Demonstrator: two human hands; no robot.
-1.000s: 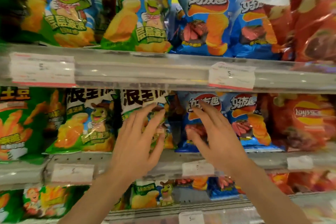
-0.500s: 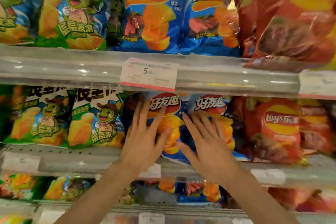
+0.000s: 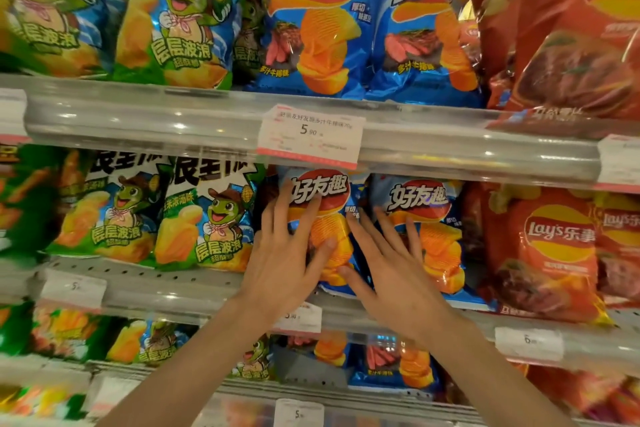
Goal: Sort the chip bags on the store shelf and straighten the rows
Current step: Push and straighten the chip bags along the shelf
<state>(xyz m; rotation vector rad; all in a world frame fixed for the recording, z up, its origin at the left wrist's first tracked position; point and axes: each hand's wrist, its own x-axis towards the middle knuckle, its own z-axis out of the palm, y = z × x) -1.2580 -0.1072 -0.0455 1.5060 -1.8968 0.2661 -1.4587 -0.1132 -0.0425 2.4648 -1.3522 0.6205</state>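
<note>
On the middle shelf (image 3: 173,282) stand two blue chip bags side by side. My left hand (image 3: 287,253) lies flat with spread fingers on the left blue bag (image 3: 329,204). My right hand (image 3: 391,263) presses with straight fingers on the right blue bag (image 3: 429,218), its thumb reaching the lower edge of the left one. Green frog-print bags (image 3: 207,222) stand to the left and red Lay's bags (image 3: 550,250) to the right on the same shelf.
The upper shelf holds green, blue (image 3: 318,21) and red bags in the same order, with a price tag (image 3: 311,135) on its clear rail. A lower shelf (image 3: 311,388) carries more green, blue and red bags.
Both hands shifted right, from the green bag and left blue bag onto the two blue bags. The view has moved closer and rightward along the shelf.
</note>
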